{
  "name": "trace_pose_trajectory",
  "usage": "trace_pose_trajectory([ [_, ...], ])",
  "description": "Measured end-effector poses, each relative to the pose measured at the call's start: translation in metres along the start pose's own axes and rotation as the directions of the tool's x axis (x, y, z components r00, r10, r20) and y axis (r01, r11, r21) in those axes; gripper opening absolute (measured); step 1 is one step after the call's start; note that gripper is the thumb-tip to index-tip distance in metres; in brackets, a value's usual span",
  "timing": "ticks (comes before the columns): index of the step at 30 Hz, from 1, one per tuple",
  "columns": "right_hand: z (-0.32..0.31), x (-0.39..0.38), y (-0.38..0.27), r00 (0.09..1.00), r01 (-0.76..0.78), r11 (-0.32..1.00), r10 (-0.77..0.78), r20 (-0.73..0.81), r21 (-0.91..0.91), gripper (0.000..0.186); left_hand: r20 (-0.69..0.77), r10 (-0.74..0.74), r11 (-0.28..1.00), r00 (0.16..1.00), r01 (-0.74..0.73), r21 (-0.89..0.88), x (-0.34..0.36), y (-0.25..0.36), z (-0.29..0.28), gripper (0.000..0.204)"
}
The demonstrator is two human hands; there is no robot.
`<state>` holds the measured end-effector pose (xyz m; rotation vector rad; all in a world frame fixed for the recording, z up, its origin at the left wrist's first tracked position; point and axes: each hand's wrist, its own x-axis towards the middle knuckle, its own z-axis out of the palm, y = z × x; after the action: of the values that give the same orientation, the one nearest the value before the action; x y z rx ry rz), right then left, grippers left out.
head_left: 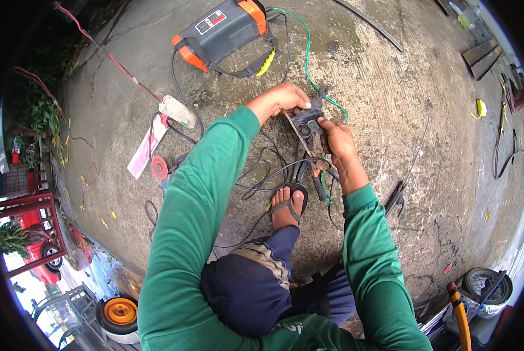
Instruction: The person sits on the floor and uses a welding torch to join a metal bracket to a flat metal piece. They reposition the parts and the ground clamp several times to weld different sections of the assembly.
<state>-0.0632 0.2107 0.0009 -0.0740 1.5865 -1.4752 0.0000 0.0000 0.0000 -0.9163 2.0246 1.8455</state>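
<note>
My left hand (284,99) pinches the upper left edge of a dark, flat metal piece (308,119) with holes in it. The fingers of my right hand (339,139) close on the right side of the same piece. A thin rusty metal strip (297,133) runs down from beneath my left hand. Below the piece, long dark metal parts (301,167) and a black handle (320,190) lie by my sandalled foot (286,209). Exactly how these parts join is hard to make out.
A grey and orange welding machine (224,32) stands ahead on the concrete, with green and black cables trailing from it. A grinder with a red disc (159,168) lies left, near a white power strip (176,111). An electrode holder (395,199) lies right.
</note>
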Motion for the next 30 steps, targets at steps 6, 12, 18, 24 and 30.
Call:
trace_pose_trajectory([
  [6, -0.005, 0.0, -0.002, 1.0, -0.016, 1.0, 0.016, 0.0, 0.011, 0.026, 0.053, -0.038, 0.998, 0.998, 0.041, -0.042, 0.01, 0.0, -0.002, 0.017],
  [12, 0.0, 0.001, 0.002, 1.0, -0.015, 1.0, 0.015, 0.009, 0.01, 0.025, 0.068, -0.075, 0.997, 0.995, 0.074, 0.016, 0.015, -0.002, -0.008, 0.018],
  [18, 0.005, 0.0, -0.001, 0.999, -0.022, 0.999, 0.021, -0.036, -0.025, 0.025, 0.101, -0.041, 0.998, 0.994, 0.037, 0.043, 0.009, 0.004, -0.009, 0.02],
  [24, 0.006, -0.001, -0.005, 0.999, -0.012, 1.0, 0.01, -0.052, -0.023, 0.023, 0.152, -0.062, 0.998, 0.986, 0.064, -0.009, 0.006, 0.009, -0.01, 0.022],
  [30, 0.01, -0.003, -0.003, 0.998, -0.012, 1.0, 0.011, -0.065, -0.012, 0.024, 0.105, -0.036, 0.999, 0.994, 0.032, 0.039, 0.009, -0.003, -0.013, 0.021],
])
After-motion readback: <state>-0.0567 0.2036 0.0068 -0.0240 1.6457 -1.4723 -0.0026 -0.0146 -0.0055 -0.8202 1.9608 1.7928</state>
